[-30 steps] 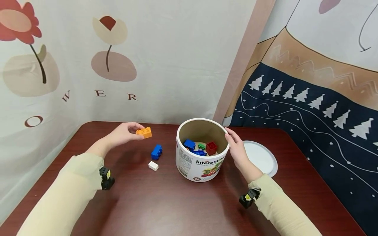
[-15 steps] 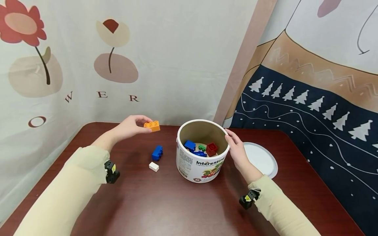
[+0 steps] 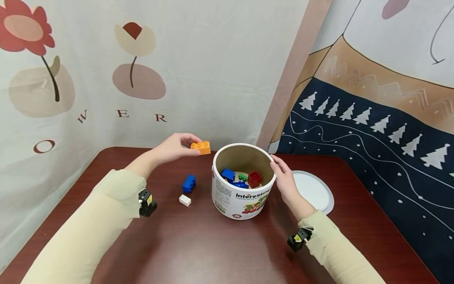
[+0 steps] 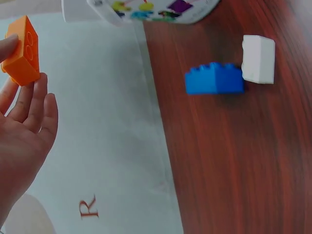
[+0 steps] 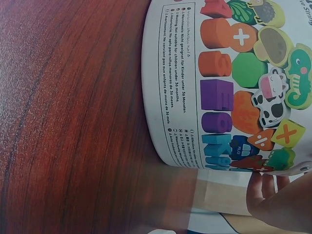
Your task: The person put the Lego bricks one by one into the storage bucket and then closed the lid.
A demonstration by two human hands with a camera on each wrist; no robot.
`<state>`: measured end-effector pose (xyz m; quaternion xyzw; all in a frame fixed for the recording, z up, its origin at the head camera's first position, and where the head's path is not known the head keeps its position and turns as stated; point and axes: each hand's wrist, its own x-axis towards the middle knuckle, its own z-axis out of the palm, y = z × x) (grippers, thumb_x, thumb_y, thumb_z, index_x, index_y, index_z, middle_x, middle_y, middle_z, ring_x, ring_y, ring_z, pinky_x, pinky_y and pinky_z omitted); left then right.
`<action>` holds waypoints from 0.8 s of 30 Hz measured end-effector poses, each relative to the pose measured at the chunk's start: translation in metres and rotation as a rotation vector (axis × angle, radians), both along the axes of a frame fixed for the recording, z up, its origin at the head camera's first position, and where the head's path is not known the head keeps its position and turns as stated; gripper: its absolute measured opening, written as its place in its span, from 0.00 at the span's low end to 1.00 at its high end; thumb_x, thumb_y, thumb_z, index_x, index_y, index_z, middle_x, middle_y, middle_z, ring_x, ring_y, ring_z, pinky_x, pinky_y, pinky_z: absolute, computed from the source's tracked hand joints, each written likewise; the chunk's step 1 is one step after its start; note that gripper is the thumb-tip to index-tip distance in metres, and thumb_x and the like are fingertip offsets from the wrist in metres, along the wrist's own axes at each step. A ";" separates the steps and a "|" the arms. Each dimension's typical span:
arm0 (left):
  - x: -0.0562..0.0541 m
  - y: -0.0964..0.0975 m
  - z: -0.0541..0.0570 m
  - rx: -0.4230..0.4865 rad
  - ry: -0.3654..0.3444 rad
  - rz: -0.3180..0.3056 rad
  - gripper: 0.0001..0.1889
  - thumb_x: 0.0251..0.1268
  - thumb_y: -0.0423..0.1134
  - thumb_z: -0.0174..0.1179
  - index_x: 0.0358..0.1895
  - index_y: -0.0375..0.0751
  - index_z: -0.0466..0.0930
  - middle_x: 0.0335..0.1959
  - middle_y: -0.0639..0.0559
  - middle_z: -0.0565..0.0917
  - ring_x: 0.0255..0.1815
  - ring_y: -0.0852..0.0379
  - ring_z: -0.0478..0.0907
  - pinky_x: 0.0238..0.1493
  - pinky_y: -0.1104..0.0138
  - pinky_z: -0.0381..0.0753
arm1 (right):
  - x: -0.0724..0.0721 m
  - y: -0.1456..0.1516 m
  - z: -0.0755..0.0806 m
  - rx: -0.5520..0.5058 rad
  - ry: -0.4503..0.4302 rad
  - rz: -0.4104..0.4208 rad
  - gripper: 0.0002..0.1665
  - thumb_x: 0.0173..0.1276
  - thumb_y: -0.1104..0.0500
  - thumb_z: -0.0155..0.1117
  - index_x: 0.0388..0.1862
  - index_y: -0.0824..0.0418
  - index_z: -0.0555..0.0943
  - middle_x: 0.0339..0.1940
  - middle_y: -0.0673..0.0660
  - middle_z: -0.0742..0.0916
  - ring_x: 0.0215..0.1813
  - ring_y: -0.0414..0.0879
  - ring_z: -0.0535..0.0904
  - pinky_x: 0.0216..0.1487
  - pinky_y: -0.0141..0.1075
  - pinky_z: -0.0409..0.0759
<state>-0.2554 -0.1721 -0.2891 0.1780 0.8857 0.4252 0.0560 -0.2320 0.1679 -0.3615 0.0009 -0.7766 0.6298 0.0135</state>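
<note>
In the head view my left hand (image 3: 177,148) pinches an orange toy brick (image 3: 201,148) between thumb and fingers, raised above the table left of the bucket's rim. The same orange brick (image 4: 23,51) shows in the left wrist view. A white round bucket (image 3: 241,203) with printed pictures stands upright; inside lie blue bricks (image 3: 228,174), a red brick (image 3: 254,179) and a green piece (image 3: 242,177). My right hand (image 3: 286,183) holds the bucket's right side at the rim. A blue brick (image 3: 189,184) and a smaller white brick (image 3: 185,200) lie on the table, left of the bucket.
A white round lid (image 3: 313,191) lies flat on the dark red-brown table (image 3: 213,252), right of the bucket and partly behind the right hand. Printed cloths (image 3: 209,79) hang along the table's back and right side.
My left hand has moved right and slightly up with the orange brick, closer to the bucket. The right hand, the bucket and the bricks on the table stay where they were.
</note>
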 end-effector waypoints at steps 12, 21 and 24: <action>-0.001 0.048 0.008 0.066 0.002 -0.130 0.18 0.59 0.38 0.63 0.52 0.36 0.77 0.50 0.41 0.80 0.47 0.49 0.76 0.53 0.59 0.78 | 0.000 0.000 -0.001 0.007 -0.002 -0.002 0.26 0.75 0.52 0.44 0.69 0.55 0.63 0.69 0.62 0.69 0.68 0.57 0.65 0.70 0.51 0.62; -0.002 0.072 0.004 0.066 -0.020 -0.174 0.20 0.58 0.38 0.63 0.54 0.37 0.76 0.50 0.42 0.80 0.49 0.49 0.76 0.54 0.60 0.78 | 0.000 0.000 -0.001 -0.005 0.003 0.004 0.25 0.76 0.53 0.43 0.69 0.55 0.64 0.68 0.62 0.70 0.67 0.58 0.65 0.69 0.52 0.63; -0.002 0.076 0.005 0.055 -0.013 -0.177 0.20 0.58 0.39 0.63 0.54 0.37 0.77 0.49 0.42 0.80 0.48 0.49 0.75 0.53 0.61 0.78 | 0.000 0.001 -0.001 -0.002 0.005 0.004 0.25 0.76 0.53 0.44 0.69 0.55 0.64 0.68 0.62 0.70 0.67 0.58 0.66 0.69 0.52 0.63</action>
